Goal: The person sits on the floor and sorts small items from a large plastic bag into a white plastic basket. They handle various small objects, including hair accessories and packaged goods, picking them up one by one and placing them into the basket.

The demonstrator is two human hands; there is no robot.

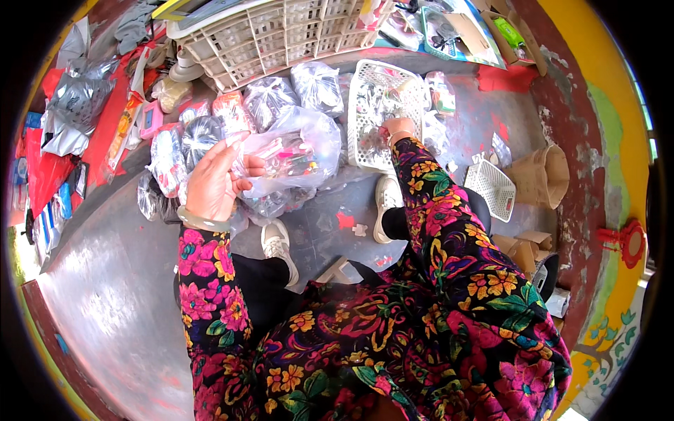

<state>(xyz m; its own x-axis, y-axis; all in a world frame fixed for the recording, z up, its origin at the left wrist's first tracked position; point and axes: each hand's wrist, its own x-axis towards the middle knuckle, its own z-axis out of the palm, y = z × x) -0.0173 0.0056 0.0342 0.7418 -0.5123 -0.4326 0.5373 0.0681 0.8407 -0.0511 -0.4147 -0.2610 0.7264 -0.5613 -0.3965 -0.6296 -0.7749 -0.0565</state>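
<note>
My left hand [216, 181] grips the edge of a clear plastic bag [324, 144], thumb and fingers closed on it. The bag's mouth gapes, and small colourful items lie inside; their kind is too small to tell. To the right, my right hand [398, 126] reaches into a white perforated plastic basket [355, 105]. Its fingers are bent together over the basket's contents, which look like small packets in clear wrap. Whatever those fingers hold is hidden.
Several wrapped bundles [317, 88] crowd the floor beyond the bag, below a large cream crate [281, 42]. A smaller white basket [491, 188] and an open cardboard box [544, 175] stand at right. Grey plastic packages [81, 98] lie at far left.
</note>
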